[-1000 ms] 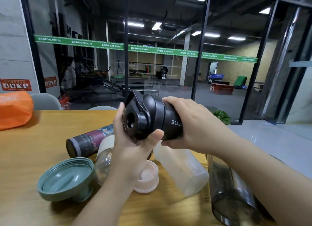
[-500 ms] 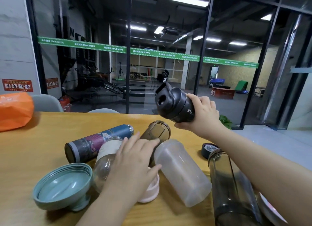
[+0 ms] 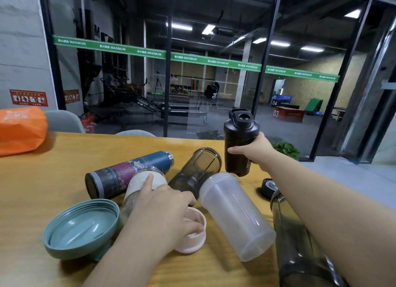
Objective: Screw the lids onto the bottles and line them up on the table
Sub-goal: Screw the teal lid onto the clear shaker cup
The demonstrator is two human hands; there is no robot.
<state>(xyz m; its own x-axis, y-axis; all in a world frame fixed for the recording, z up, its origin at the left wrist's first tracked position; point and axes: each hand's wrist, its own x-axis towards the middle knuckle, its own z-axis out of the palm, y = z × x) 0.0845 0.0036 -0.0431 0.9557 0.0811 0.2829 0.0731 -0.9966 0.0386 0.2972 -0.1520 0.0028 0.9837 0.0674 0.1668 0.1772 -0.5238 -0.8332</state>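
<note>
My right hand (image 3: pixel 255 151) grips a black shaker bottle (image 3: pixel 239 141) with its lid on, upright, its base at the wooden table (image 3: pixel 42 179) near the far edge. My left hand (image 3: pixel 162 209) lies over a pink lid (image 3: pixel 192 241), thumb inside its rim and fingers curled over it, index finger on a glass bottle with a white sleeve (image 3: pixel 139 184). Lying open-mouthed around it are a blue patterned flask (image 3: pixel 128 171), a smoky tumbler (image 3: pixel 197 171), a frosted shaker (image 3: pixel 235 214) and a dark clear bottle (image 3: pixel 300 244).
A large green lid (image 3: pixel 81 229) lies upside down at the front left. A small black cap (image 3: pixel 269 187) sits by my right forearm. An orange bag (image 3: pixel 21 130) lies at the table's far left. Glass walls stand behind the table.
My left hand let go of the black bottle's lid and dropped onto the pink lid. My right hand swung the black bottle away and turned it upright at the far edge.
</note>
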